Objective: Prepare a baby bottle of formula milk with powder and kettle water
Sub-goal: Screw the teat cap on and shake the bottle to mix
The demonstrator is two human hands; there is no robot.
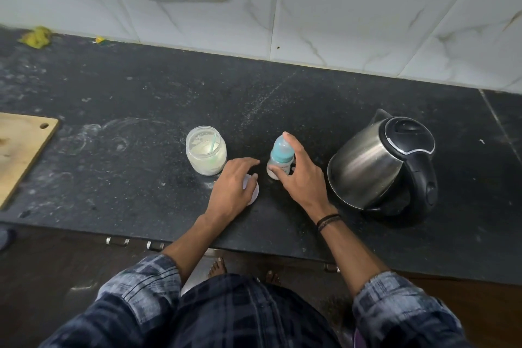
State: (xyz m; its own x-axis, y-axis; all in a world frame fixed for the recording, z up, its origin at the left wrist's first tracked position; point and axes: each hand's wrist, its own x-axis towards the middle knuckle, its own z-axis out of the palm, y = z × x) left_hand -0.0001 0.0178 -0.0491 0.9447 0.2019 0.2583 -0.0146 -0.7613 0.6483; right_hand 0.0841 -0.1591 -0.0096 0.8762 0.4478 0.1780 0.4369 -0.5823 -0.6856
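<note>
At the near edge of the table [141,99], a person's left hand [233,186] is resting on a white jar lid [254,191], its fingers loosely spread; whether it is gripping the lid cannot be told. Just right of it, the right hand [300,178] is curling its fingers [288,140] around the upright baby bottle [279,154], likely to steady it. Farther back, the open powder jar [206,150] is standing on the left and the kettle [375,161] on the right, both within reach.
</note>
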